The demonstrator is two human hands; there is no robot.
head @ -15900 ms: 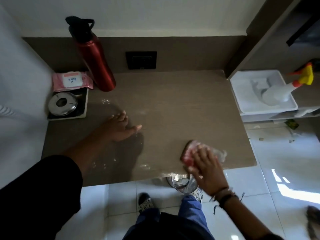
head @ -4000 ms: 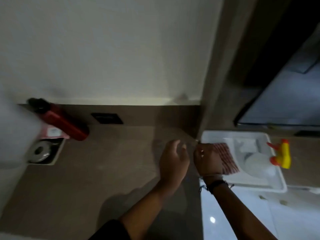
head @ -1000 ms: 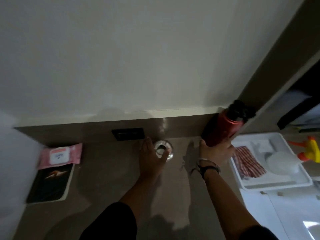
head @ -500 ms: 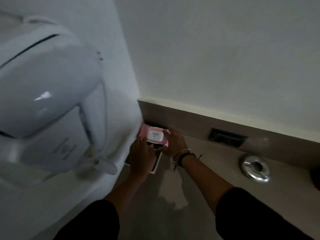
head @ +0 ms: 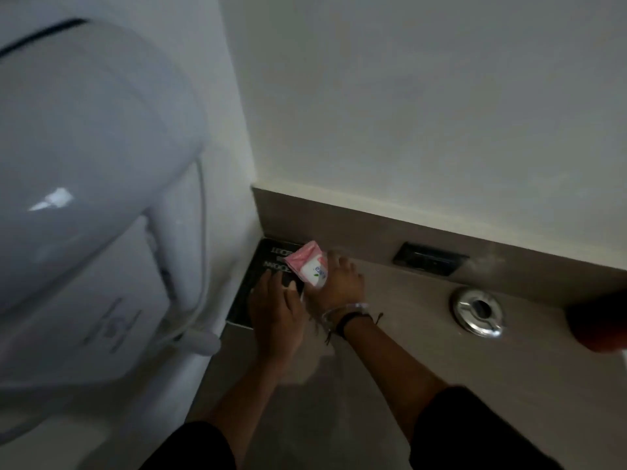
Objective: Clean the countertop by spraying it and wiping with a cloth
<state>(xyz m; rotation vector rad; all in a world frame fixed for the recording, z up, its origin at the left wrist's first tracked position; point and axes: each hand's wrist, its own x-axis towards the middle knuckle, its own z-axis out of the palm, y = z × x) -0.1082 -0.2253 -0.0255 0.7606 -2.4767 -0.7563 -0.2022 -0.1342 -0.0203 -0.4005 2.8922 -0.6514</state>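
Observation:
The brown countertop (head: 407,368) runs from the left corner to the right. In that corner lies a black book (head: 268,266) with white lettering. My left hand (head: 274,310) rests flat on the book, fingers spread. My right hand (head: 339,286) grips a pink pack of wet wipes (head: 310,266) and holds it tilted just above the book. The cloth and the spray bottle are out of view.
A large white wall-mounted appliance (head: 84,198) bulges over the left side, close to my left arm. A round metal ashtray (head: 478,313) sits on the counter to the right. A black wall socket (head: 429,262) is in the backsplash. The red bottle (head: 597,323) shows at the right edge.
The pink wipes pack, lying flat on the book half a second ago, is now lifted and tilted in my right hand. My left hand has settled flat on the book.

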